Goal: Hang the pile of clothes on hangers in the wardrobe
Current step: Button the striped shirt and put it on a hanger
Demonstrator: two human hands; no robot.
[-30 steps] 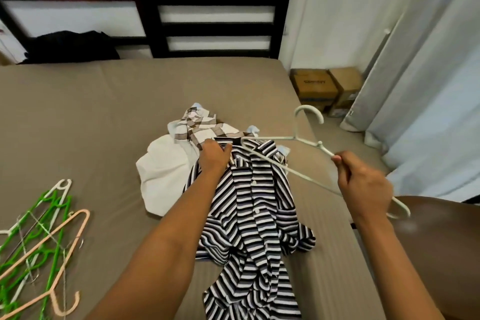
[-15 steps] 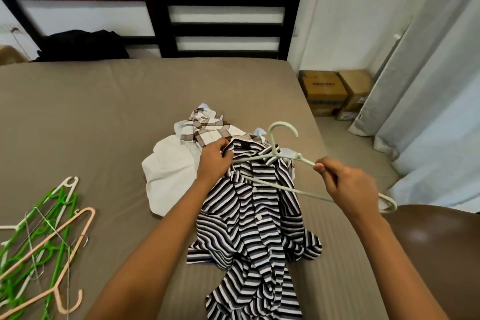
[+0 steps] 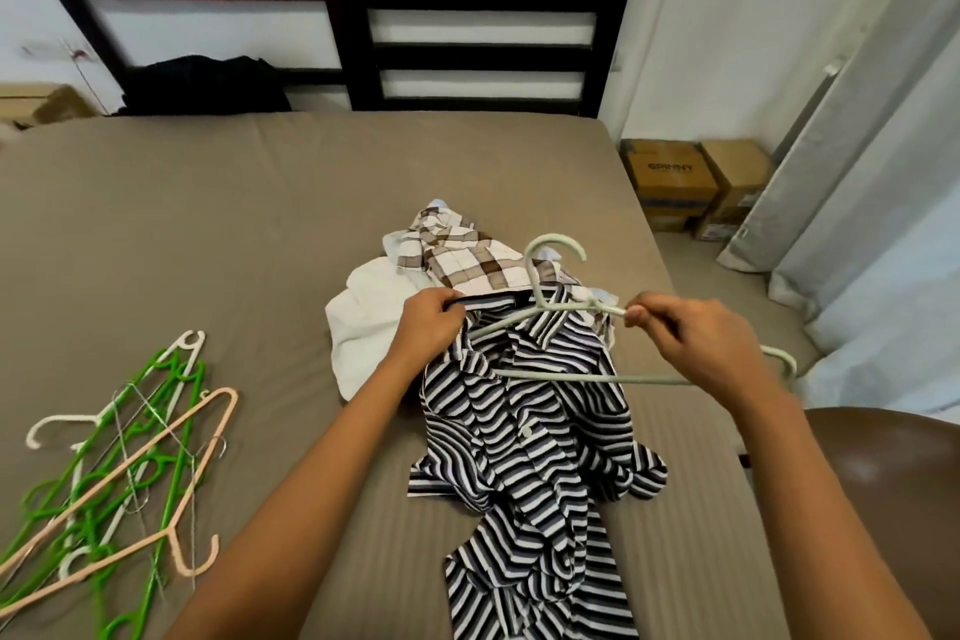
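Observation:
A black-and-white striped shirt lies on the bed, collar toward the headboard. My left hand pinches its collar at the left side. My right hand grips the right arm of a pale green hanger, whose left arm reaches into the shirt's neck opening while its hook points up. Behind the striped shirt lie a brown plaid shirt and a white garment.
A tangle of green, white and peach hangers lies on the brown bed at the left. A black garment sits by the dark headboard. Cardboard boxes, grey curtains and a brown chair stand at the right.
My right hand has carried the hanger leftward over the striped shirt, and its left arm has slid into the collar. My left hand still holds the collar.

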